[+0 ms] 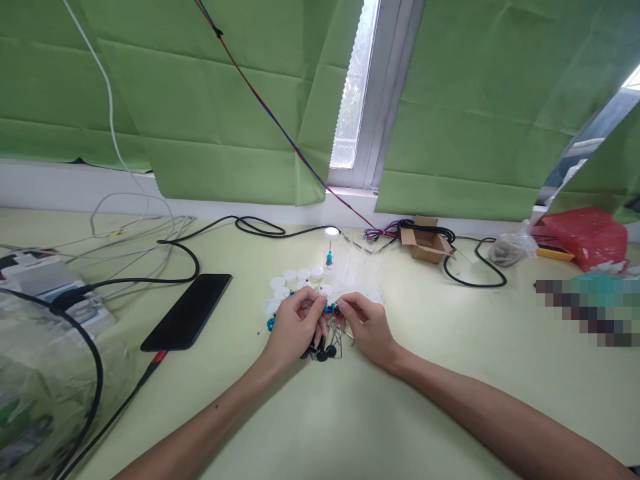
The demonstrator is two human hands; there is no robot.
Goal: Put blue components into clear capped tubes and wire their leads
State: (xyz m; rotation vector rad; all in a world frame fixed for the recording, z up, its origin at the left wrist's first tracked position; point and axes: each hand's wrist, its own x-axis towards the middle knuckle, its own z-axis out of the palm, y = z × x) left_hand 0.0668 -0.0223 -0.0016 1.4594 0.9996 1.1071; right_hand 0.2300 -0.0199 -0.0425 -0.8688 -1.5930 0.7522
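Note:
Between my two hands is a small blue metal part (330,309) with dark bits at its right end; its exact kind is too small to make out. My left hand (294,328) is closed, thumb and index finger pinching the part's left side. From the right, my right hand (369,327) pinches its dark end with the fingertips. Bent metal wires and black round-ended pieces (323,355) lie just below the fingers, partly covered by them. Several white round caps (290,275) and another blue piece (271,324) sit by my left hand.
Behind my hands stands a clear container (329,248) with a blue piece inside, near clear plastic pieces (350,273). A black phone (187,312) and cables (185,247) are on the left. At the back are an open cardboard box (425,245) and a red bag (585,233).

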